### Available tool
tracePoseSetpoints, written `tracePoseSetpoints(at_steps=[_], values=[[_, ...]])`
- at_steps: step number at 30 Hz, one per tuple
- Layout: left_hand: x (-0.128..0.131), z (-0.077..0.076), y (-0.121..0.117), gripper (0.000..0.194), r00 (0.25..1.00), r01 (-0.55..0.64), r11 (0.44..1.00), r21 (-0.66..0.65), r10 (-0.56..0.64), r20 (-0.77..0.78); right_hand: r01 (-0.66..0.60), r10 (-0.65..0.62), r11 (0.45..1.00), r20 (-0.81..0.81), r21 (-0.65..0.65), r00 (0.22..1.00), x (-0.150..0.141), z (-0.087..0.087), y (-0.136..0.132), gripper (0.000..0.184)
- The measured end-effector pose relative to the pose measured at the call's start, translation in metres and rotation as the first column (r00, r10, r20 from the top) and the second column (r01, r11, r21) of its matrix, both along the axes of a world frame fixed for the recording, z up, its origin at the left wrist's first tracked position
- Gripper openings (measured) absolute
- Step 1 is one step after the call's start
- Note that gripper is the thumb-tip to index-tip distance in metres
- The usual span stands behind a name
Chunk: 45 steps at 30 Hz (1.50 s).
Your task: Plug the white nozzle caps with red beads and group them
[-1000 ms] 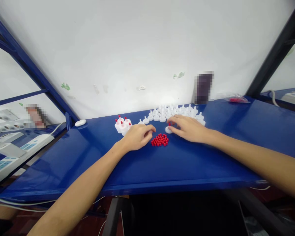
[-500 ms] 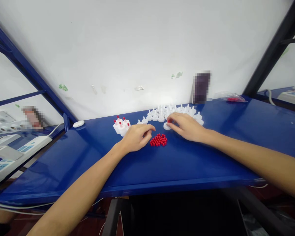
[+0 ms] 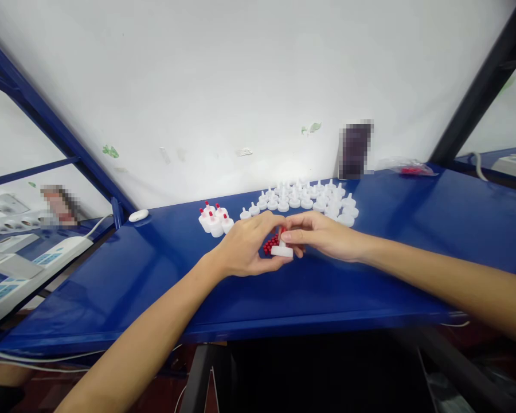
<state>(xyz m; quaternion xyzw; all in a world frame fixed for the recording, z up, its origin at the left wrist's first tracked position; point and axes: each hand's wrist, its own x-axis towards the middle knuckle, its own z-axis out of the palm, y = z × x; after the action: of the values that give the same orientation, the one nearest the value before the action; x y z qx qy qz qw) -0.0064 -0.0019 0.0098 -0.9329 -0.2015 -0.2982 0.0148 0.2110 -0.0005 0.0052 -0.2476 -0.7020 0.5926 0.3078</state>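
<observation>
Spanning the scene from left to right is a blue table (image 3: pixel 327 295), and above its middle the left hand (image 3: pixel 246 244) and the right hand (image 3: pixel 327 236) come together. On the far right stands the biggest cluster, white nozzle tops (image 3: pixel 306 203) with bare tips, which looks to be the larger share left to do. At the left, a smaller group of red-tipped tops (image 3: pixel 216 225) stands upright, seemingly the finished share. Loose red caps (image 3: pixel 269 247) lie in a pile between the hands, partly hidden. One white top (image 3: pixel 281 251) is up in the fingers, base toward the table: the right thumb and fingers are closed about its nozzle, while the left ones curve in a wide C around it, thumb by the base. A red tip (image 3: pixel 283 230) shows above; overlapping fingers hide whether it is fully seated and whether the left hand truly grips.
</observation>
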Motion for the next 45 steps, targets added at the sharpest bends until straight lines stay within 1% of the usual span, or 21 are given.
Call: tracePoseSetpoints(at_steps=[4, 6, 11, 14, 19, 21, 24, 31, 36, 39, 42, 45], values=[[0.004, 0.008, -0.007, 0.037, 0.993, -0.062, 0.982, 0.179, 0.079, -0.089, -0.054, 0.054, 0.998, 0.0, -0.013, 0.999, -0.002, 0.001, -0.004, 0.03], [0.005, 0.01, -0.008, 0.036, 0.988, -0.064, 0.97, 0.232, 0.094, -0.12, -0.075, 0.075, 0.997, -0.002, -0.012, 0.997, -0.003, 0.001, -0.005, 0.03], [0.006, 0.011, -0.01, 0.028, 0.975, -0.056, 0.96, 0.273, 0.112, -0.191, -0.082, 0.082, 0.997, 0.005, -0.01, 0.997, -0.005, -0.002, -0.006, 0.026], [0.006, 0.011, -0.01, 0.027, 0.966, -0.069, 0.951, 0.301, 0.139, -0.218, -0.08, 0.08, 0.997, 0.004, -0.009, 0.997, -0.004, -0.003, -0.006, 0.025], [0.002, 0.01, -0.005, 0.028, 0.954, -0.14, 0.93, 0.339, 0.219, -0.206, -0.057, 0.054, 0.996, -0.05, -0.068, 0.997, -0.004, -0.007, -0.004, 0.018], [0.0, 0.009, -0.003, 0.029, 0.946, -0.164, 0.928, 0.334, 0.244, -0.214, -0.044, 0.037, 0.994, -0.067, -0.102, 0.997, -0.004, -0.007, -0.004, 0.015], [-0.002, 0.008, -0.002, 0.028, 0.946, -0.164, 0.939, 0.303, 0.237, -0.222, -0.054, 0.046, 0.991, -0.068, -0.121, 0.997, -0.004, -0.007, -0.004, 0.015], [-0.001, 0.008, -0.001, 0.017, 0.976, -0.078, 0.97, 0.229, 0.121, -0.181, -0.095, 0.088, 0.989, -0.067, -0.114, 0.994, -0.005, -0.005, -0.005, 0.018], [-0.004, 0.008, 0.0, 0.011, 0.989, -0.054, 0.981, 0.185, 0.078, -0.127, -0.061, 0.055, 0.995, -0.067, -0.085, 0.996, -0.003, -0.008, -0.003, 0.019], [-0.006, 0.007, 0.001, 0.014, 0.992, -0.023, 0.987, 0.157, 0.042, -0.118, -0.011, 0.005, 0.998, -0.096, -0.057, 0.995, -0.002, -0.01, -0.001, 0.017], [-0.007, 0.005, 0.002, 0.021, 0.991, 0.018, 0.995, 0.096, -0.005, -0.13, 0.024, -0.028, 0.999, -0.129, -0.033, 0.991, -0.001, -0.012, 0.001, 0.015], [-0.006, 0.004, 0.002, 0.024, 0.988, 0.027, 0.999, 0.044, -0.02, -0.15, 0.046, -0.049, 0.999, -0.148, -0.019, 0.988, -0.001, -0.012, 0.002, 0.015]])
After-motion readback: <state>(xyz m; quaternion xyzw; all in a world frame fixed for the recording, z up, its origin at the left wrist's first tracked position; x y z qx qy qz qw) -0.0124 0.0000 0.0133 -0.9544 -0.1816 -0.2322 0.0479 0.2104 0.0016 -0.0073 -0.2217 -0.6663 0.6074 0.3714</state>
